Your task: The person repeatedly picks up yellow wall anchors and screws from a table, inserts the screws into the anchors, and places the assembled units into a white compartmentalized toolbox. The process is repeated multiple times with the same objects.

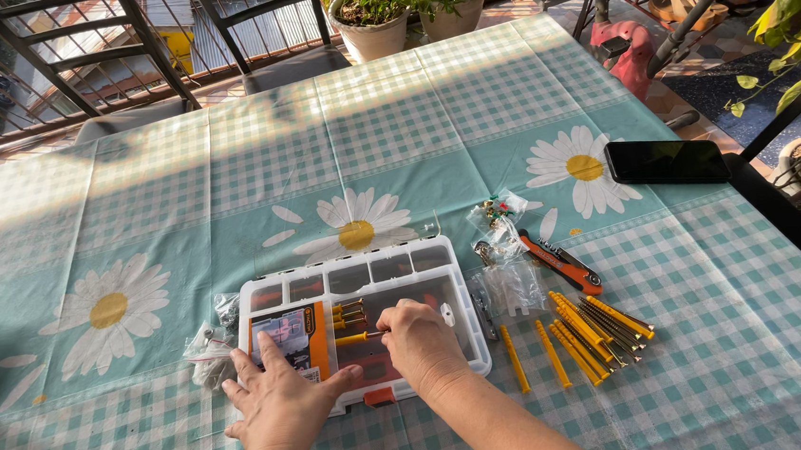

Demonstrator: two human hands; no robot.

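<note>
Pinched between the fingertips of the right hand (pixel 419 341) is a yellow wall plug with a screw in it (pixel 357 337), held lying flat inside the large compartment of the white organiser box (pixel 466 329), its tip pointing left toward a few more yellow plugs (pixel 348 313) already lying in that compartment. The left hand (pixel 281 401) grips nothing: it rests flat with fingers spread on the box's near left corner, partly over the orange and black label card (pixel 287 336) in the left section. The box sits on a table covered with a light green checked cloth printed with daisies (pixel 271 159). Just right of the box lie loose yellow plugs with screws (pixel 588 326), some in a row and some in a bunch. Behind them are clear plastic bags (pixel 502 246) and an orange-handled tool (pixel 561 265). Further right a black phone (pixel 666 161) lies face up near the table's edge. A crumpled clear bag (pixel 212 345) lies touching the box's left side.
</note>
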